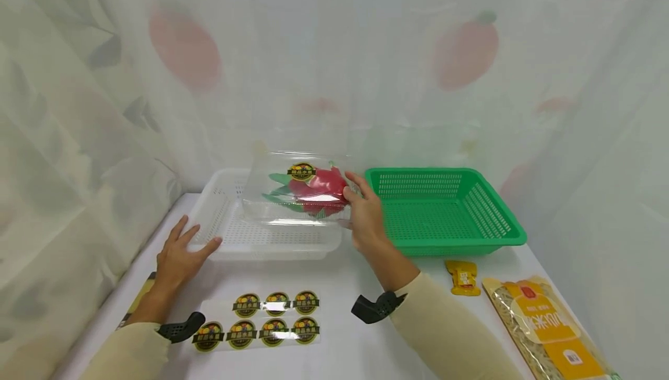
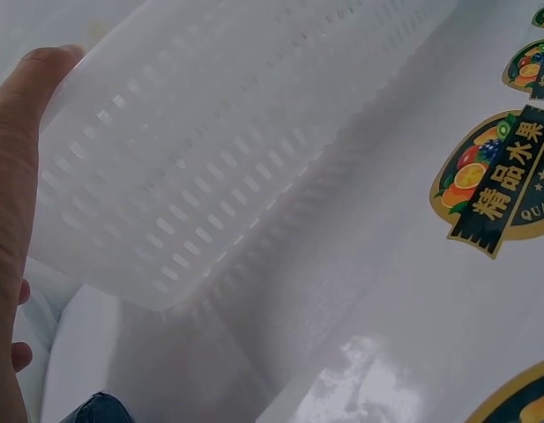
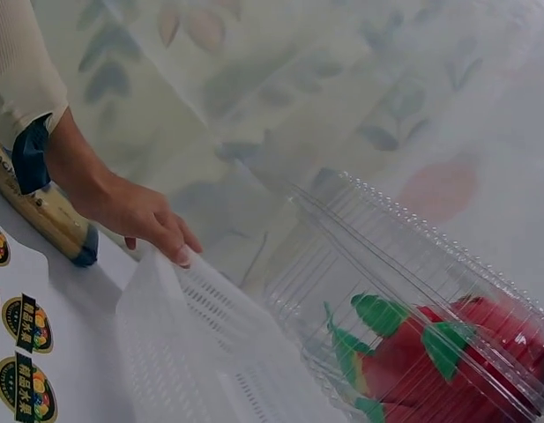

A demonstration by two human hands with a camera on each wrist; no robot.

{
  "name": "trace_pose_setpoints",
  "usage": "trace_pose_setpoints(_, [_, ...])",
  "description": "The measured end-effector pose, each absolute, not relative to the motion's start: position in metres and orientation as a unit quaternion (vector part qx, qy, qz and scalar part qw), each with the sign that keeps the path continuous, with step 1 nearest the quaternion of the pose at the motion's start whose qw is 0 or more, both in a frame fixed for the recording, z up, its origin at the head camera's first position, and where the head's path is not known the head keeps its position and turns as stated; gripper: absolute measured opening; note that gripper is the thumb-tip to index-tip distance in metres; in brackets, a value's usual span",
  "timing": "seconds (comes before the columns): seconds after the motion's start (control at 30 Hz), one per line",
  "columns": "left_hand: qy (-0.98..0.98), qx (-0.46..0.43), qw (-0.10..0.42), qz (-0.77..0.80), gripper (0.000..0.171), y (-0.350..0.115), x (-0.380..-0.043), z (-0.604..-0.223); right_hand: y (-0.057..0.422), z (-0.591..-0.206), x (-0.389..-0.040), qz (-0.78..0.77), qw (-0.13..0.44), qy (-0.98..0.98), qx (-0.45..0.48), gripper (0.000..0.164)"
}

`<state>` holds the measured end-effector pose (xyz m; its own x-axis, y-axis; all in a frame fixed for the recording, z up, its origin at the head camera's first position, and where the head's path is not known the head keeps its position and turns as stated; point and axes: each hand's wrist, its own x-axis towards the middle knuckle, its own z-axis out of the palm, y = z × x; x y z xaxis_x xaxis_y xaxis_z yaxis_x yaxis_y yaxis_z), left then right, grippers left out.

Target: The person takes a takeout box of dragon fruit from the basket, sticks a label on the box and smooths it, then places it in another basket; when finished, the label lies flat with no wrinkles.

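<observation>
My right hand grips the right end of a clear plastic clamshell box, thumb on top. Inside the box lies a red dragon fruit with green leaf tips, also seen in the right wrist view. A round fruit label sticker is on the lid. The box is held tilted above a white perforated basket. At that basket's front left corner is my left hand, with fingers spread and the thumb resting on the rim.
A green perforated basket stands to the right. In front lies a sheet of several fruit label stickers. A small yellow packet and a large yellow-labelled bag lie at the right. Patterned curtains enclose the table.
</observation>
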<state>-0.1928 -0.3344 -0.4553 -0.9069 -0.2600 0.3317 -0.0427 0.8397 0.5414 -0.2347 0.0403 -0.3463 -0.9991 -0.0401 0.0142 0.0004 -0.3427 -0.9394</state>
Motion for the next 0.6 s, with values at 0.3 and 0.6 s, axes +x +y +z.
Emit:
trace_pose_setpoints(0.3, [-0.936,0.081,0.200,-0.277,0.081,-0.336,-0.192,-0.452,0.008,-0.357,-0.254,-0.810,-0.016,0.586,-0.027,0.040])
trace_pose_setpoints(0.6, [-0.932,0.067,0.206,-0.289,0.079,-0.339,-0.193,-0.456,-0.019,-0.372,-0.268,-0.790,-0.025,0.612,-0.026,0.039])
